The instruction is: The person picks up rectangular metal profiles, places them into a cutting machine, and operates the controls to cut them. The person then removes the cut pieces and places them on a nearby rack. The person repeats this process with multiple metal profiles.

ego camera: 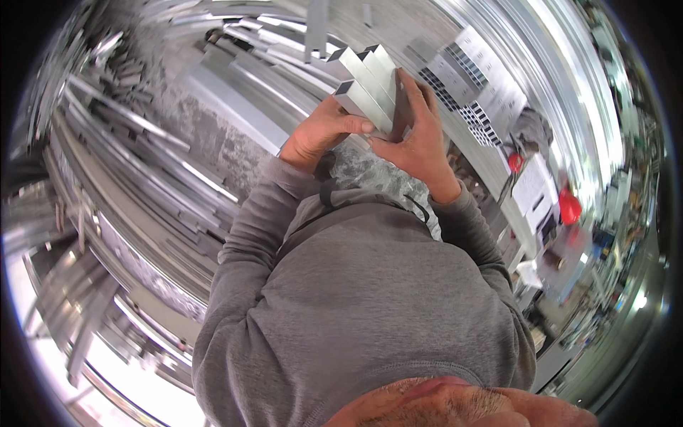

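Note:
Between both hands I hold a bundle of several short rectangular metal tubes (368, 91), raised in front of my body, their hollow ends uneven and facing up and left. My left hand (325, 128) grips the lower left side, its thumb lying across the tubes' near ends. My right hand (419, 128) clasps the right side, fingers stretched up along it and thumb near the bottom. To the right, stacks of similar cut tubes (459, 74) rest on a bench, with many open ends showing.
Long metal profiles (155, 160) lie stacked at the left, and more long bright profiles (555, 69) run along the right. A wide metal profile (229, 101) lies ahead on the left. A white box-like thing (531, 192) and a red object (570, 207) are at the right.

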A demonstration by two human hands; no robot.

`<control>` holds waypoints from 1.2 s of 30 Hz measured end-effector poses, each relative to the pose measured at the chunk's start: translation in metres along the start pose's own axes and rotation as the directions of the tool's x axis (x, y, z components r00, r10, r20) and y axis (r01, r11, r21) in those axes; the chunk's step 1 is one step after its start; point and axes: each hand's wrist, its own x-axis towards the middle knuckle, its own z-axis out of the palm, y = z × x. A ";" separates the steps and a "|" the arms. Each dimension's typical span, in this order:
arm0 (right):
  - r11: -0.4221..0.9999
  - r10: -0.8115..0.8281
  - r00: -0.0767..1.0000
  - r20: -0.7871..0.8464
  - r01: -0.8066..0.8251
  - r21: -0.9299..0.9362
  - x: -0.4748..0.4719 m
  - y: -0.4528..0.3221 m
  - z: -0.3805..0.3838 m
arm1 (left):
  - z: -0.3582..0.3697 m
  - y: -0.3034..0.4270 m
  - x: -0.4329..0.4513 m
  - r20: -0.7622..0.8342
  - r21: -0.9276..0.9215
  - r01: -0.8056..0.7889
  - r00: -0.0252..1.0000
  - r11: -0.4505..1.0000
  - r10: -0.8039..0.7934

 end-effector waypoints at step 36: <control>0.342 0.898 0.378 -0.226 -0.273 0.899 -0.229 -0.016 -0.009 | 0.107 -0.155 0.023 0.351 0.047 0.675 0.679 0.736 -0.645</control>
